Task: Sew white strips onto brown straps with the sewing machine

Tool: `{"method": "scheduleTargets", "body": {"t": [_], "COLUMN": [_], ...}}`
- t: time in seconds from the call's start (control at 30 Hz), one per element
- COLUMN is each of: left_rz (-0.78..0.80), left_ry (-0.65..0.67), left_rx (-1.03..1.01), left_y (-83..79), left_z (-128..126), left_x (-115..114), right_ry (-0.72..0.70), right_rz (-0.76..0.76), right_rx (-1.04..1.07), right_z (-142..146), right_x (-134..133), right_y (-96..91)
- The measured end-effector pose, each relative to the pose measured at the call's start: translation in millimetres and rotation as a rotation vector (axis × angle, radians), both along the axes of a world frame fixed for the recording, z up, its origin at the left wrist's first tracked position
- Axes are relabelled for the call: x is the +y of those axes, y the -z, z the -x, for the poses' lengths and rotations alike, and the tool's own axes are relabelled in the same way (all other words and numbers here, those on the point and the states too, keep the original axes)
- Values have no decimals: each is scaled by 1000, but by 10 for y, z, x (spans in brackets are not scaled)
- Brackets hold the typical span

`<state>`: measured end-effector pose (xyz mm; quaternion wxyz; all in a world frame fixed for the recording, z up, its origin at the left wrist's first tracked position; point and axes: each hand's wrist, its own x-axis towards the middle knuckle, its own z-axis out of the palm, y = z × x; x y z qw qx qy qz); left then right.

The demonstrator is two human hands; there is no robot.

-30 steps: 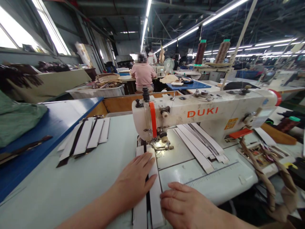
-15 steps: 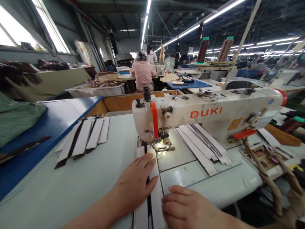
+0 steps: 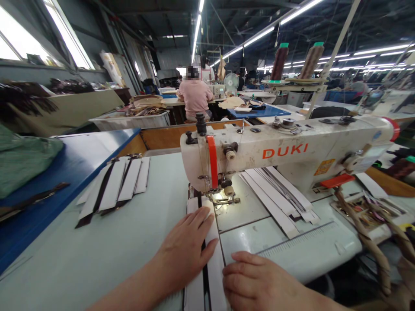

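Note:
A long white-faced strip (image 3: pixel 214 259) with a black band lengthwise runs beneath the needle area of a white sewing machine (image 3: pixel 253 149). My left hand (image 3: pixel 191 235) lies palm down on it, fingers stretched toward the presser foot and thumb apart. At the strip's near right edge, my right hand (image 3: pixel 251 278) has curled fingers against that edge; its undersides are hidden. Left of the machine lie several similar strips (image 3: pixel 112 185) in a fanned group. Under the machine arm rests another bundle of white strips (image 3: pixel 275 194).
A ruler marking (image 3: pixel 298 239) runs along the table's front. To the right stands a tray of small items (image 3: pixel 372 211) beside brown-wrapped bars (image 3: pixel 359 233). Thread cones (image 3: pixel 280 62) rise behind the machine. A blue-topped table (image 3: pixel 97 147) borders the left. A person in pink (image 3: pixel 195 97) sits ahead.
The view has shifted slightly, so the machine appears a little farther right. Both hands keep nearly the same places on and beside the strip.

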<state>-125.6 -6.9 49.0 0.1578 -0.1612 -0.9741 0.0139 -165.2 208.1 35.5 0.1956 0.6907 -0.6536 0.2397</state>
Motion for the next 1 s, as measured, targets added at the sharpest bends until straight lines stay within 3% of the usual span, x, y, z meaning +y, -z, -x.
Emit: {"method": "scheduleTargets", "body": {"t": [0.2,0.33,0.43,0.53,0.7,0.9,1.0], "left_rz": [-50,-80,-159,-117,-78,-137,-150], "left_ry": [-41,40,230,357,383,366,374], "left_rx": [-47,23,47,92,209,242,244], "left_y": [13,4,-28,-59,-2,203,201], "left_z": [13,-238,-553,-755,-752,-752,-762], "left_x": [7,67,143,199,222,198,195], "right_ry": [-14,0,4,2,-3,79,87], "right_rz": [-280,-401,-402,-399,-396,-250,-227], "right_rx": [-76,-124,-132,-127,-220,-373,-378], "right_z": [-29,-51,-56,-52,-51,-89,-103], "right_x": [92,127,127,123,180,305,306], "right_y": [-183,-255,-257,-263,-263,-153,-147]}}
